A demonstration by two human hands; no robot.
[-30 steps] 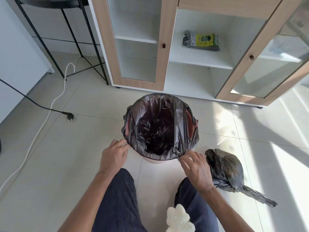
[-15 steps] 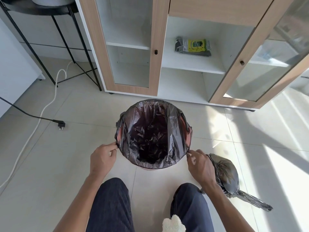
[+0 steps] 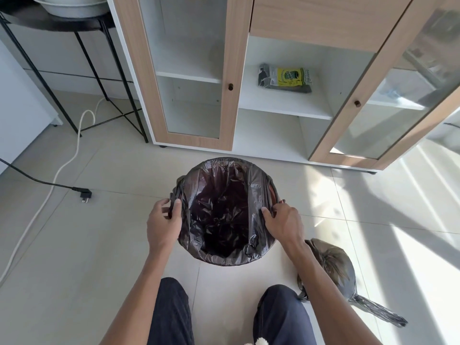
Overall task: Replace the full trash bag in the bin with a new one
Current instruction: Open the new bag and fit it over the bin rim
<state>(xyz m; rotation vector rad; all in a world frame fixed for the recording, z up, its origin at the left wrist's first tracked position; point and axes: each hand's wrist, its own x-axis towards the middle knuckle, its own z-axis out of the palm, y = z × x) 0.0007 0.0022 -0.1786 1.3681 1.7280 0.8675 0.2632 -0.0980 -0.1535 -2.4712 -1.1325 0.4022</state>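
A round bin stands on the tiled floor in front of me, lined with a new black trash bag folded over its rim. My left hand grips the bag's folded edge on the bin's left side. My right hand grips the bag's edge on the right side, thumb inside the rim. The full trash bag, tied shut with its tail trailing right, lies on the floor to the right of my right forearm. A pack of trash bags rests on a cabinet shelf.
A white and wood cabinet with its right glass door swung open stands behind the bin. A black side table holding a basin is at the far left. A white cable and a black plug lie on the floor at left.
Both hands have moved up from the near edge of the bin to its left and right sides, taking hold of the bag's folded edge. My view has tilted upward.
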